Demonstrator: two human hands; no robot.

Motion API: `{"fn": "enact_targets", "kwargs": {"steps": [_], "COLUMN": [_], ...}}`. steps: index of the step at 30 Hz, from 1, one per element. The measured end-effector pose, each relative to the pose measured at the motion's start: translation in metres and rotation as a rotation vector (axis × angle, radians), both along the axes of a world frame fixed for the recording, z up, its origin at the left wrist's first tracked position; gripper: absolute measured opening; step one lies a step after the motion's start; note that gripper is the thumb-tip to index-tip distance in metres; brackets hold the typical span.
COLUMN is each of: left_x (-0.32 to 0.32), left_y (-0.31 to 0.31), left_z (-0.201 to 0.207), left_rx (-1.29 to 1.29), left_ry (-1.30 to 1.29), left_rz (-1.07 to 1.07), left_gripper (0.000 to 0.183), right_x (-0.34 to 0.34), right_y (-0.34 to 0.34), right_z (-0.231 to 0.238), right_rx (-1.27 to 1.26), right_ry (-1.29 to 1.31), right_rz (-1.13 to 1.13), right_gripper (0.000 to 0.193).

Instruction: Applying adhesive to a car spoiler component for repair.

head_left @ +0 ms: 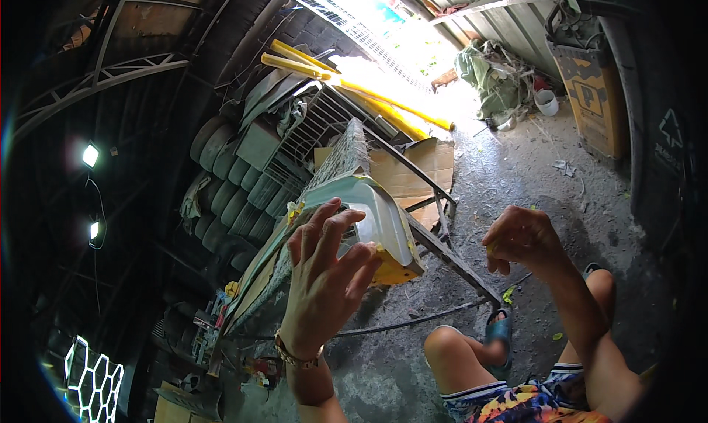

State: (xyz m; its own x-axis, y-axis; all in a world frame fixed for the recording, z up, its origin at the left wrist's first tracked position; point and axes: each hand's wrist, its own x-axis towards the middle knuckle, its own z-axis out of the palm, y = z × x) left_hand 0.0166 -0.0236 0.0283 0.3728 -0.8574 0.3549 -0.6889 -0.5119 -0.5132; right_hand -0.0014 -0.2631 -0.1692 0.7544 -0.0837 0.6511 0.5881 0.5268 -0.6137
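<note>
My left hand (324, 268), with a bracelet on its wrist, is raised with its fingers spread in front of a pale, curved, shell-like panel (385, 215) with yellow along its edges. Whether its fingertips touch the panel, I cannot tell. The panel rests tilted on the near end of a metal-framed stand (461, 267). To the right, apart from the panel, my right hand (522, 237) hangs over the floor with its fingers curled in. A small yellowish bit shows by those fingertips, too small to name.
Yellow tubes (391, 102) and flattened cardboard (420, 168) lie beyond the stand. Stacked tires (232, 191) are at the left. A tall cardboard box (590, 102), a white bucket (546, 102) and a greenish bundle (490, 76) stand at the far right. My sandalled foot (500, 338) is below.
</note>
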Motion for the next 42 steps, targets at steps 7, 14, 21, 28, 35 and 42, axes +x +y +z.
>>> {"fn": "enact_targets", "kwargs": {"steps": [7, 14, 21, 28, 35, 42], "left_x": [-0.016, -0.055, -0.048, -0.039, -0.037, -0.036], "left_y": [0.027, 0.016, -0.002, 0.008, 0.012, 0.012], "left_z": [0.014, -0.096, -0.139, -0.143, -0.148, -0.148], "left_rx": [-0.221, -0.511, -0.651, -0.586, -0.578, -0.551], "left_ry": [-0.09, 0.252, 0.415, 0.225, 0.228, 0.123], "left_rz": [-0.014, -0.249, -0.345, -0.319, -0.285, -0.256], "left_gripper": [0.025, 0.044, 0.042, 0.039, 0.037, 0.036], "right_x": [0.009, 0.0, -0.015, 0.0, 0.006, 0.006], "right_y": [0.018, 0.041, 0.046, 0.055, 0.053, 0.065], "right_z": [0.001, -0.007, -0.005, -0.007, -0.01, -0.005], "right_rx": [-0.035, -0.202, -0.377, -0.196, -0.464, -0.284], "right_ry": [0.015, -0.013, -0.143, 0.158, -0.172, -0.116], "right_rz": [0.076, 0.209, 0.142, 0.553, 0.173, 0.159], "right_gripper": [0.011, 0.012, 0.013, 0.013, 0.011, 0.012]}}
